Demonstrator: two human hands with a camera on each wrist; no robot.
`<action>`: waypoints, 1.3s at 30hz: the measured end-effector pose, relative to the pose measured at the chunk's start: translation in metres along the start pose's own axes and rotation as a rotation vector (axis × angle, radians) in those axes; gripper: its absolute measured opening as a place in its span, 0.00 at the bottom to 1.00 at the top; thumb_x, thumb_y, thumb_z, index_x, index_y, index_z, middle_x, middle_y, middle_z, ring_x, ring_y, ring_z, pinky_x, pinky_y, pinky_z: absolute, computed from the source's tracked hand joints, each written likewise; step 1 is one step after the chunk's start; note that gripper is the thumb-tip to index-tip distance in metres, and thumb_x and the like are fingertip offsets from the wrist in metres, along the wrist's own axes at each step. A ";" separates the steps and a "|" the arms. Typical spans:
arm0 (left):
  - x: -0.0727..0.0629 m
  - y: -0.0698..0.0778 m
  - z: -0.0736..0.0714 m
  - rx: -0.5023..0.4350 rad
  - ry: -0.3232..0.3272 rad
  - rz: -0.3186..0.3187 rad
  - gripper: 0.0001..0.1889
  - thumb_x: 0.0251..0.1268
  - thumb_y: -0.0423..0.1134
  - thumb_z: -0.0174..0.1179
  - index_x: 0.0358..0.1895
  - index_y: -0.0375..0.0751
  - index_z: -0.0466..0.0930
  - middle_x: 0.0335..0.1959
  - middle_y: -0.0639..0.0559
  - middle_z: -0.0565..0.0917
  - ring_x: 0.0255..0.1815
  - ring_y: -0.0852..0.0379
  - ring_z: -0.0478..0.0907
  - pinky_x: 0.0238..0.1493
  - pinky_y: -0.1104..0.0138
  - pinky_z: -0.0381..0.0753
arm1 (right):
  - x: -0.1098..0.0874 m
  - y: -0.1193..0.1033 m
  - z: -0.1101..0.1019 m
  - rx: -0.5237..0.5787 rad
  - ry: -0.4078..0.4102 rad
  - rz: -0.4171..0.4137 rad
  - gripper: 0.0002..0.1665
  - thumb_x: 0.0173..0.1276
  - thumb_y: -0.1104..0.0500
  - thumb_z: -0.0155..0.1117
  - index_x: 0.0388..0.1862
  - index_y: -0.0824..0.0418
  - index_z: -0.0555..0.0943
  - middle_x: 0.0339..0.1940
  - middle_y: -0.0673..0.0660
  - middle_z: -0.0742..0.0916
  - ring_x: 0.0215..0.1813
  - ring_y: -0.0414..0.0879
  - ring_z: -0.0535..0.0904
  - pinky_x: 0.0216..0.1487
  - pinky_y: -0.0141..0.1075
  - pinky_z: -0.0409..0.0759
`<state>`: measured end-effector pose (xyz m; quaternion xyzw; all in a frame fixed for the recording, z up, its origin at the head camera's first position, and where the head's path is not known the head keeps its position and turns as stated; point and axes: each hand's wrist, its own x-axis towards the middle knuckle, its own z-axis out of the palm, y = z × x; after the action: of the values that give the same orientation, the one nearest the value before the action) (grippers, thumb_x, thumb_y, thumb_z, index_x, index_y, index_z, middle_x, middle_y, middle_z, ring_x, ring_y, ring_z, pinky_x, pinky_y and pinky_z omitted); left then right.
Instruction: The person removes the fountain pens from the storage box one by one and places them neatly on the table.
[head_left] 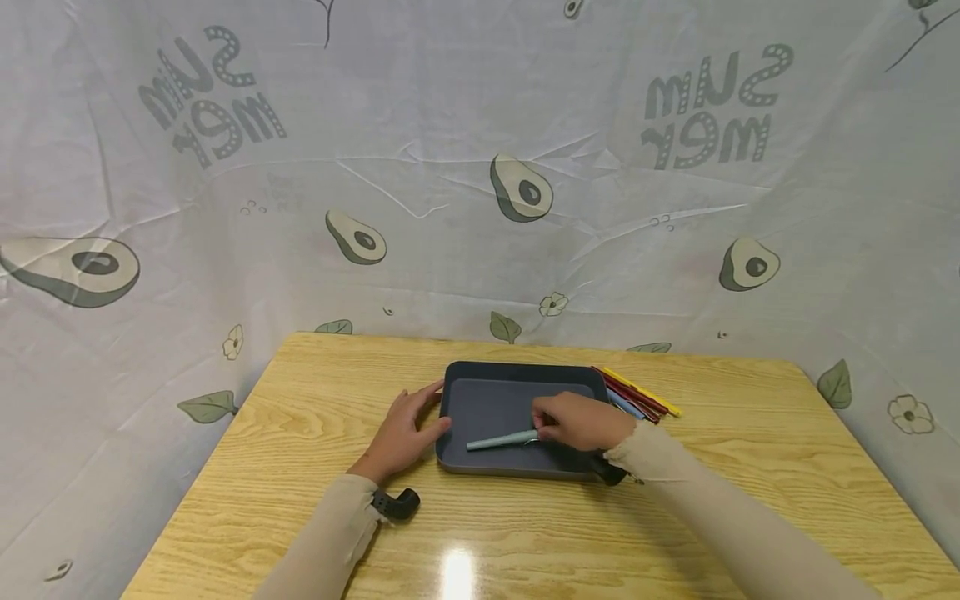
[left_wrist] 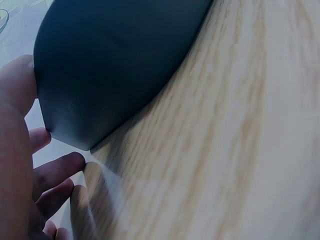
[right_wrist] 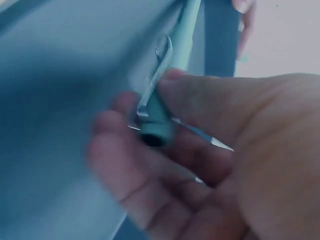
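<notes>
A dark grey rectangular tray (head_left: 480, 400) lies on the wooden table. Inside it, my right hand (head_left: 581, 419) pinches one end of a light green pen (head_left: 498, 440) between thumb and fingers. The pen (right_wrist: 186, 40) has a metal clip, seen close up in the right wrist view; its other end points left across the tray floor. At the tray's left side is my left hand (head_left: 405, 433), fingers loosely extended. Its thumb touches the tray wall (left_wrist: 110, 65) in the left wrist view.
Several slim pens or pencils (head_left: 637, 393), yellow, dark red and blue, lie against the tray's right side, partly hidden by the tray and right hand. A white avocado-print cloth (head_left: 450, 275) hangs behind the table (head_left: 360, 367).
</notes>
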<state>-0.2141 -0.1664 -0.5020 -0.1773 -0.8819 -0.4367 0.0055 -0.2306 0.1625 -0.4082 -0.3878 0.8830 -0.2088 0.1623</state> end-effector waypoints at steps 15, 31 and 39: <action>-0.002 -0.004 0.001 -0.009 0.008 0.000 0.37 0.75 0.53 0.63 0.81 0.50 0.62 0.71 0.47 0.77 0.79 0.46 0.64 0.85 0.48 0.39 | -0.016 0.013 -0.007 0.056 0.226 0.109 0.05 0.70 0.66 0.70 0.43 0.62 0.88 0.36 0.47 0.87 0.34 0.37 0.79 0.36 0.32 0.82; -0.003 0.003 0.001 -0.018 0.019 0.017 0.36 0.75 0.50 0.64 0.81 0.47 0.63 0.70 0.45 0.78 0.78 0.44 0.65 0.84 0.47 0.40 | -0.039 0.027 0.001 0.154 0.389 0.229 0.06 0.73 0.62 0.68 0.47 0.56 0.87 0.42 0.49 0.87 0.38 0.39 0.82 0.39 0.34 0.85; -0.001 0.006 0.001 -0.004 0.031 0.025 0.36 0.75 0.48 0.64 0.81 0.45 0.63 0.70 0.45 0.78 0.78 0.44 0.66 0.84 0.46 0.40 | -0.044 0.029 0.003 0.204 0.456 0.242 0.07 0.73 0.62 0.69 0.48 0.56 0.87 0.42 0.49 0.87 0.40 0.41 0.83 0.39 0.34 0.85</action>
<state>-0.2112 -0.1630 -0.4985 -0.1816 -0.8786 -0.4409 0.0242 -0.2182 0.2127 -0.4195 -0.2044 0.9110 -0.3575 0.0215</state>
